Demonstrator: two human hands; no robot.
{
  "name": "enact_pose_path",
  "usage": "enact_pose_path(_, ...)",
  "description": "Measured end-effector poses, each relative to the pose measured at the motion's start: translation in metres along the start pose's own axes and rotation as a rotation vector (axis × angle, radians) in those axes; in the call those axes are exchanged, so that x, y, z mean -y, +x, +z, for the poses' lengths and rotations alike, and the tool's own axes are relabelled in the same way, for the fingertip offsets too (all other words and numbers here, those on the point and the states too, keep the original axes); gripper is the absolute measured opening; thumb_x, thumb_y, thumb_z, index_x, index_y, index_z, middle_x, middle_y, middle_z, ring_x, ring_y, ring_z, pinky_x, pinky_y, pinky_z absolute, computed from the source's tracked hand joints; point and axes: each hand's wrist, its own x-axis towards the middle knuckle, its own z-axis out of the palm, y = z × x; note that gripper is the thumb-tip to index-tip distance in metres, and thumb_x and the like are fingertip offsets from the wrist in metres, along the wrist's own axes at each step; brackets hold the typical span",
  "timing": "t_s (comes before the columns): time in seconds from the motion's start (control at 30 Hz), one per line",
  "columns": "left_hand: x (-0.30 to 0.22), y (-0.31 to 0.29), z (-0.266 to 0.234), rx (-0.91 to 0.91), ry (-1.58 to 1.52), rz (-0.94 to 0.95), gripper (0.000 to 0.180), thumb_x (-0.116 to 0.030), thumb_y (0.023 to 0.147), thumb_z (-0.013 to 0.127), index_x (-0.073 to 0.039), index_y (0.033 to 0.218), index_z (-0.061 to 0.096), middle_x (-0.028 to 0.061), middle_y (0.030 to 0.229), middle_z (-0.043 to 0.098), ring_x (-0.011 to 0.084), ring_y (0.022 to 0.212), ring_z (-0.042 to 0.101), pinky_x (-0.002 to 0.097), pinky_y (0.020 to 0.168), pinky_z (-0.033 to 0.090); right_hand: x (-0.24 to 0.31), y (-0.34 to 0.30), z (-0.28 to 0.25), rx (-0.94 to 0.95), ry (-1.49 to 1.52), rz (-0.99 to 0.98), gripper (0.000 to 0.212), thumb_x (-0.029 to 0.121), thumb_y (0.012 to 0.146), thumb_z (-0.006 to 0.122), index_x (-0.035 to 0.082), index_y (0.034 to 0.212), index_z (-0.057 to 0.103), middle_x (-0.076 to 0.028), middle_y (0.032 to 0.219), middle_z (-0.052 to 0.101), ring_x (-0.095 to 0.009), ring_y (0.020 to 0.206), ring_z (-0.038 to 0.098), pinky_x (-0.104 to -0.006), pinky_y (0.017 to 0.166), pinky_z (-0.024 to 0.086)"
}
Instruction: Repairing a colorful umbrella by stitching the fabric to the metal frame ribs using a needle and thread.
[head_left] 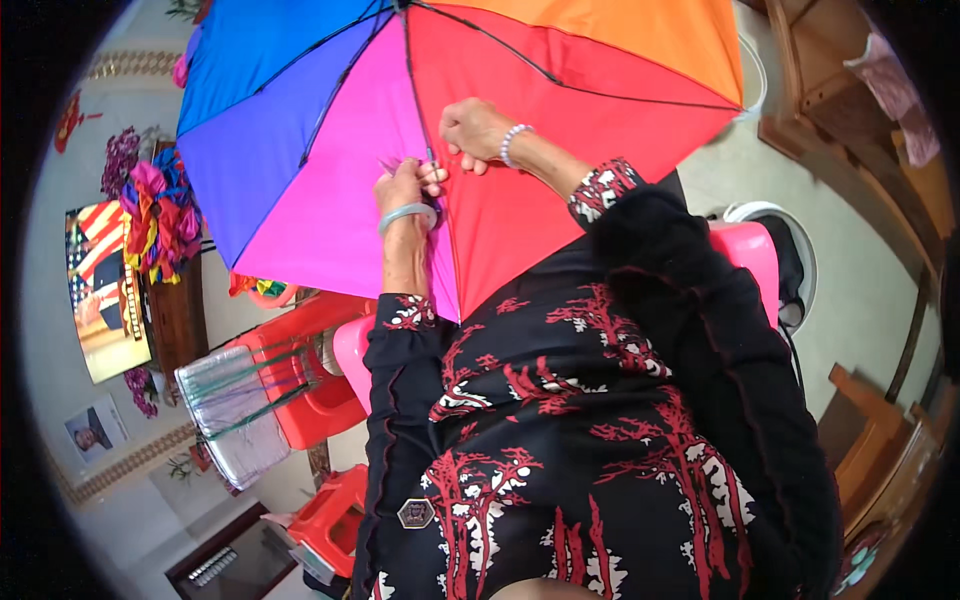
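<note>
A rainbow umbrella (pixel 560 130) lies spread over my lap with its inner side up, so its thin dark ribs show. My left hand (pixel 403 187) is closed at the pink panel, its fingers pinching a black rib (pixel 411 75) beside the seam between pink and red. A small purplish tip sticks out by its thumb, too small to name. Just up and to the right, over the red panel, my right hand (pixel 476 135) is closed with fingertips together. Whatever it pinches, if anything, is too fine to make out.
Left of me stand red plastic stools (pixel 318 400), one bearing a silvery bundle (pixel 235 405) with coloured cords. Beyond them are a lit television (pixel 108 290) and a heap of bright cloth (pixel 162 215). On the right are a white bucket (pixel 805 265) and wooden furniture (pixel 850 130).
</note>
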Motion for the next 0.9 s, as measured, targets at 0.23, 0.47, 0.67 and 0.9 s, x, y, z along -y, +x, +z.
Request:
enact_pose_path(0.23, -0.005, 0.010, -0.005, 0.013, 0.067, -0.044, 0.014, -0.006, 0.084, 0.044, 0.008, 0.084, 0.046, 0.0184, 0.070, 0.058, 0.0240, 0.051, 0.059, 0.0269, 0.037, 0.041, -0.014, 0.015, 0.001, 0.077, -0.013, 0.022, 0.014, 0.008, 0.080, 0.044, 0.002, 0.081, 0.057, -0.008, 0.064, 0.059, -0.015, 0.042, 0.057, -0.0273, 0.035, 0.047)
enact_pose_path(0.47, -0.008, 0.013, -0.016, -0.003, 0.107, -0.058, 0.016, -0.007, 0.083, 0.046, 0.009, 0.083, 0.047, 0.0193, 0.071, 0.059, 0.0236, 0.053, 0.058, 0.0270, 0.039, 0.041, -0.005, 0.022, 0.009, 0.132, -0.155, 0.057, 0.019, 0.008, 0.078, 0.040, 0.003, 0.081, 0.059, -0.009, 0.059, 0.061, -0.016, 0.043, 0.058, -0.0288, 0.037, 0.048)
enact_pose_path(0.67, -0.007, 0.018, -0.021, 0.088, 0.192, -0.091, 0.016, -0.008, 0.083, 0.047, 0.008, 0.082, 0.049, 0.0194, 0.071, 0.059, 0.0233, 0.053, 0.058, 0.0267, 0.039, 0.042, -0.018, 0.034, 0.017, 0.232, -0.167, 0.066, 0.023, 0.010, 0.079, 0.038, 0.002, 0.077, 0.060, -0.011, 0.059, 0.062, -0.019, 0.044, 0.059, -0.0323, 0.038, 0.049)
enact_pose_path(0.9, -0.012, 0.013, -0.017, 0.055, 0.237, -0.049, 0.017, -0.008, 0.084, 0.046, 0.008, 0.083, 0.049, 0.0189, 0.073, 0.060, 0.0243, 0.056, 0.060, 0.0259, 0.041, 0.045, -0.022, 0.039, 0.020, 0.257, -0.050, 0.085, 0.025, 0.013, 0.079, 0.040, 0.001, 0.069, 0.059, -0.013, 0.057, 0.061, -0.021, 0.041, 0.058, -0.0358, 0.037, 0.048)
